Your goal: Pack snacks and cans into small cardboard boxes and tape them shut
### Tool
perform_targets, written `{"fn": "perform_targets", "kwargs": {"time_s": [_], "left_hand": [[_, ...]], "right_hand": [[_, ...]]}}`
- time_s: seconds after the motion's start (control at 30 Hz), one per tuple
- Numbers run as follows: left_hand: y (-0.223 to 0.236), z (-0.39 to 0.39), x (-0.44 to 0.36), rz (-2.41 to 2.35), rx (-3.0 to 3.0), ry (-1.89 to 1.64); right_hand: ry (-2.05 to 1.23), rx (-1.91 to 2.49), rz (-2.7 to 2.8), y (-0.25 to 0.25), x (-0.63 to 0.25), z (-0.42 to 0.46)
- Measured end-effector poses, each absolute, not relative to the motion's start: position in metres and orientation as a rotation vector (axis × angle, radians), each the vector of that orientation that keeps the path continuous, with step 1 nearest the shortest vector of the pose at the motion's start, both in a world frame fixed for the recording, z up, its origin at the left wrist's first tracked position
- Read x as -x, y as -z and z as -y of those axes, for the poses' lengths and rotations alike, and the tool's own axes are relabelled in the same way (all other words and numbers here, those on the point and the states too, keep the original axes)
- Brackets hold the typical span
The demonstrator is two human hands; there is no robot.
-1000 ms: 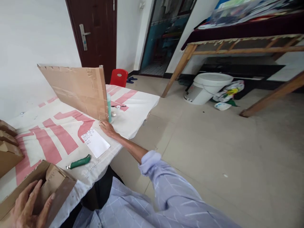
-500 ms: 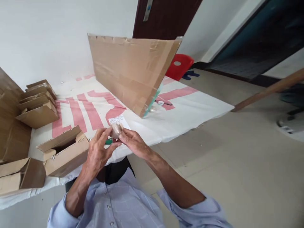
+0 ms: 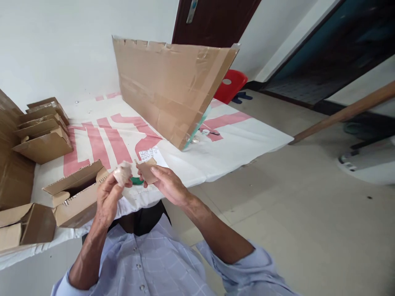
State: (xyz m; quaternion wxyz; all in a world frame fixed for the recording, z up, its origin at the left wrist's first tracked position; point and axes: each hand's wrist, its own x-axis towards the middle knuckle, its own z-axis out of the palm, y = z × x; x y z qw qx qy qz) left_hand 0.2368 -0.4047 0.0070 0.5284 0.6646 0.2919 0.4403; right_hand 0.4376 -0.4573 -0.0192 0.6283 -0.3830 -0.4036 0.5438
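Observation:
My left hand (image 3: 108, 195) grips a small bundle in clear plastic wrap (image 3: 122, 173); what is inside cannot be made out. Just to its right, my right hand (image 3: 169, 184) pinches a small piece of brown cardboard (image 3: 147, 171) between thumb and fingers. The two held things are apart, above the table's front edge. Behind the cardboard lies a white paper sheet (image 3: 159, 157) with small drawn or printed shapes. Between the hands a green thing (image 3: 137, 181) shows on the table, partly covered. An open cardboard box (image 3: 78, 203) stands left of my left hand.
A large cardboard panel (image 3: 166, 86) stands upright across the table (image 3: 247, 142). Several folded cardboard boxes (image 3: 46, 142) lean at the left, and another open box (image 3: 27, 228) sits at the front left. A red chair (image 3: 233, 84) is behind the panel.
My hands have drawn apart. The plastic-wrapped bundle has gone left with my left hand, while the cardboard piece stays in my right hand.

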Motion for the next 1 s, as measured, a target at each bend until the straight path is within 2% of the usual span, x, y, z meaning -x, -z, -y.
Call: {"fn": "perform_targets", "kwargs": {"time_s": [0.2, 0.53, 0.67, 1.0], "left_hand": [[-0.030, 0.412, -0.243, -0.578, -1.878, -0.779], [-0.007, 0.405, -0.250, -0.536, -1.542, -0.823], [-0.004, 0.404, -0.249, -0.598, -1.745, -0.897], [-0.016, 0.400, -0.259, -0.690, -2.044, -0.768]], "right_hand": [[-0.995, 1.016, 1.166, 0.023, -0.430, 0.458], [-1.061, 0.920, 1.237, 0.013, -0.429, 0.468], [-1.073, 0.933, 1.207, 0.019, -0.430, 0.466], [-1.087, 0.958, 1.124, 0.028, -0.438, 0.466]]}}
